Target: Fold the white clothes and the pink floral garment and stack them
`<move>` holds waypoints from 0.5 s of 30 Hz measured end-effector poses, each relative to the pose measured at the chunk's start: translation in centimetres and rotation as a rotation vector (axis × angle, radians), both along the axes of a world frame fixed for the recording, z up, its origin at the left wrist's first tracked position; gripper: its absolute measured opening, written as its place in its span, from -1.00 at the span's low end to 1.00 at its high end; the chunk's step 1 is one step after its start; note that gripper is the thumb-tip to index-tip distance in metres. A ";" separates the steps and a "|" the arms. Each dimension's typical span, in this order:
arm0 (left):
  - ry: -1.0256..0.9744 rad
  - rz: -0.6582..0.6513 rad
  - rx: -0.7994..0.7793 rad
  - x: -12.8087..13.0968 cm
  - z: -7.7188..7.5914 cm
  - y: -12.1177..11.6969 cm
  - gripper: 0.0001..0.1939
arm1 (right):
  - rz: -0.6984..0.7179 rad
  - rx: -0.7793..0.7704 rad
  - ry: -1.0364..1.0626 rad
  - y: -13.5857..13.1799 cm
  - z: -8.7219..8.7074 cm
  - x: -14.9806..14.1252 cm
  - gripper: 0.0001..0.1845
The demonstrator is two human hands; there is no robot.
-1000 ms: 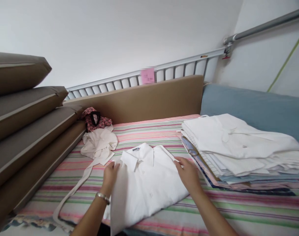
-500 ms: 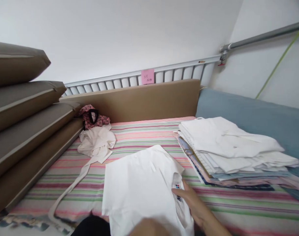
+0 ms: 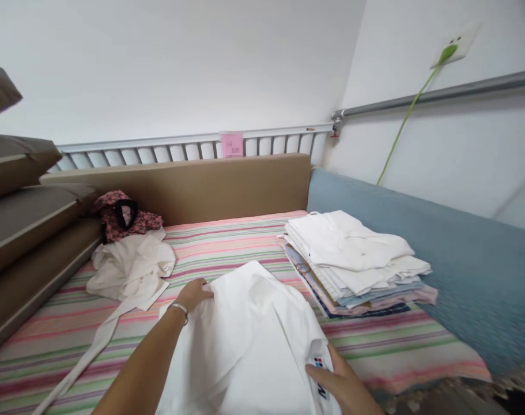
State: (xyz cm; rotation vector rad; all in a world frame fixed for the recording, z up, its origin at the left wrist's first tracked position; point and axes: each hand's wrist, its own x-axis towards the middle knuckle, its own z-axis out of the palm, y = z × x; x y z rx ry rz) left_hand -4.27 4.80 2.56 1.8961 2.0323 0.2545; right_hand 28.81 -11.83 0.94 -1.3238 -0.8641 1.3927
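Note:
A white shirt (image 3: 253, 340) lies partly folded in front of me on the striped cloth, its lower edge cut off by the frame. My left hand (image 3: 196, 294), a bracelet on its wrist, pinches the shirt's far left edge. At the collar, where a printed label shows, my right hand (image 3: 337, 377) grips the fabric with the thumb on top. Right of the shirt rises a stack of folded clothes (image 3: 352, 242), white on top with blue, pink and dark layers below.
A crumpled white garment (image 3: 132, 265) with a long strap and a pink floral garment (image 3: 126, 213) lie at the left beside stacked brown cushions (image 3: 37, 230). A brown board (image 3: 227, 187) stands along the back; a blue padded edge (image 3: 418, 242) runs along the right.
My left hand, blurred at the bottom edge before, has reached forward onto the shirt's left edge. The right hand stays on the collar. The view has turned to the right.

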 end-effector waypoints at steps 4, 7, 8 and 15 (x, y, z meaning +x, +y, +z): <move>-0.082 -0.025 0.067 -1.4 2.0 -0.5 -0.78 | 0.055 0.011 -0.022 -0.3 3.7 -0.5 -0.28; -0.116 0.052 0.177 -4.9 4.5 -2.2 -0.72 | 0.139 0.088 -0.089 0.4 7.4 -1.1 -0.27; -0.123 0.096 0.214 -6.5 5.4 -3.0 -0.69 | 0.154 0.131 -0.121 0.9 8.6 -1.2 -0.28; -0.104 0.421 0.331 -17.1 6.3 -10.7 -0.58 | 0.189 0.170 -0.091 10.2 9.0 -0.7 -0.24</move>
